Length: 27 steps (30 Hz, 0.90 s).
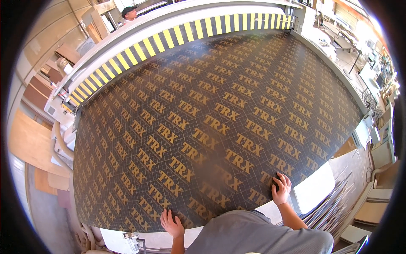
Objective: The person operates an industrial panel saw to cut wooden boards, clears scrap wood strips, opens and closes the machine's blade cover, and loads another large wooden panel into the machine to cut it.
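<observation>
A large dark brown panel with repeated yellow printing point(220, 106) lies flat on a machine bed and fills most of the view. My left hand point(171, 223) rests on its near edge at lower centre, fingers spread. My right hand point(281, 188) lies on the near edge further right, fingers apart on the surface. My grey-shirted torso is against the front edge between my hands.
A yellow and black striped beam point(177, 33) spans the far side; a person in a dark cap point(130, 16) stands behind it. Wooden boards point(38, 135) lean at the left. Long thin strips point(321, 199) lie below the right edge. A cluttered bench point(338, 29) stands at back right.
</observation>
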Each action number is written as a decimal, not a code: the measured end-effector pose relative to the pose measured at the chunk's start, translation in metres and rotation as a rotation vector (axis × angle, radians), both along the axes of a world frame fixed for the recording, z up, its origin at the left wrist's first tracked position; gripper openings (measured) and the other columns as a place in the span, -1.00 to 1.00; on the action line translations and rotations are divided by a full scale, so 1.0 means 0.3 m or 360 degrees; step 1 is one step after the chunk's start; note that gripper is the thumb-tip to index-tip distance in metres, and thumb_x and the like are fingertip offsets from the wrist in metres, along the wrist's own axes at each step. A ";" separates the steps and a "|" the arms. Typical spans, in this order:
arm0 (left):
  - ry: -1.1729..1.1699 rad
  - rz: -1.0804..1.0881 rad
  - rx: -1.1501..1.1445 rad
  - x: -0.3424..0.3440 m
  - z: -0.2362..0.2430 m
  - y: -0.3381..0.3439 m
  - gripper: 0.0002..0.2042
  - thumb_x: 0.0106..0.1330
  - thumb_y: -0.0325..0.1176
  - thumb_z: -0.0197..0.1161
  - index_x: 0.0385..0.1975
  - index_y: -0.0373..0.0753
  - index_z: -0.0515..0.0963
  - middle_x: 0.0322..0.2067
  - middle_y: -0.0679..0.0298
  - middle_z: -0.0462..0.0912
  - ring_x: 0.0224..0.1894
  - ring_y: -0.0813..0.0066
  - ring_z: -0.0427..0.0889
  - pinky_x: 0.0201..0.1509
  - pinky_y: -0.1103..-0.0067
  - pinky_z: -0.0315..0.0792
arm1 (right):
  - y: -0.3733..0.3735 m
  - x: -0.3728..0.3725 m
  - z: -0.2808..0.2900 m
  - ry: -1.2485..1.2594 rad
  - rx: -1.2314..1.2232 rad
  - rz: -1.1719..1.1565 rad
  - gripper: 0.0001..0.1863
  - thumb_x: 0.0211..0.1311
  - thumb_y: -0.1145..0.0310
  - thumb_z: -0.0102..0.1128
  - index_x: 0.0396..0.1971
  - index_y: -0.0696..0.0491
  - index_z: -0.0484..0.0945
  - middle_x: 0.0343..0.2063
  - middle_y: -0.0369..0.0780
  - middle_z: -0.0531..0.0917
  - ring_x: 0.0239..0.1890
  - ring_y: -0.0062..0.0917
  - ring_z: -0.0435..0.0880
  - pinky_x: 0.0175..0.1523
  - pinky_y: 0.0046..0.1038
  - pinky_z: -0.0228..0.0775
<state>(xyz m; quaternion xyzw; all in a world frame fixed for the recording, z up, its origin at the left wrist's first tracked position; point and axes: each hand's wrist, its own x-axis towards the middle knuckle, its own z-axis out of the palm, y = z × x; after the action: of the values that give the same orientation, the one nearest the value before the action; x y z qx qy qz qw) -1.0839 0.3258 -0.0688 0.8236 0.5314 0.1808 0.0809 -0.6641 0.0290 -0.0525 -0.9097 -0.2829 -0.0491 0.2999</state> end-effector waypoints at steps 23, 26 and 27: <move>0.0078 -0.0096 0.0167 0.011 -0.057 0.004 -0.58 0.50 -0.18 0.01 0.24 -0.21 0.56 0.40 0.10 0.42 0.45 -0.07 0.30 0.53 0.04 0.07 | 0.010 0.024 -0.010 -0.0160 0.0006 -0.0020 -0.72 0.11 0.45 0.24 -0.16 0.05 0.75 0.17 -0.20 0.64 0.30 -0.22 0.49 0.39 -0.15 0.23; 0.0052 -0.0105 0.0193 0.016 -0.065 0.008 -0.58 0.53 -0.16 -0.04 0.19 -0.22 0.59 0.38 0.14 0.45 0.44 -0.06 0.32 0.53 0.04 0.09 | -0.006 0.029 -0.052 -0.0208 0.0080 -0.0007 -0.69 0.09 0.43 0.22 -0.14 0.04 0.75 0.18 -0.20 0.64 0.30 -0.20 0.50 0.40 -0.13 0.21; 0.0023 -0.0086 0.0194 0.009 -0.071 0.007 -0.58 0.53 -0.16 -0.04 0.19 -0.21 0.60 0.38 0.15 0.46 0.43 -0.05 0.33 0.53 0.04 0.09 | -0.005 0.025 -0.052 -0.0215 0.0078 -0.0002 -0.69 0.10 0.43 0.22 -0.14 0.04 0.75 0.19 -0.20 0.63 0.30 -0.21 0.49 0.40 -0.14 0.21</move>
<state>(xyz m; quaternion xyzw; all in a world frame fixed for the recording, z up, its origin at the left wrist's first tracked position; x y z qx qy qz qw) -1.0810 0.3280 -0.0900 0.8424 0.4975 0.2046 0.0315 -0.6566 0.0275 -0.0682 -0.8969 -0.3007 -0.1175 0.3022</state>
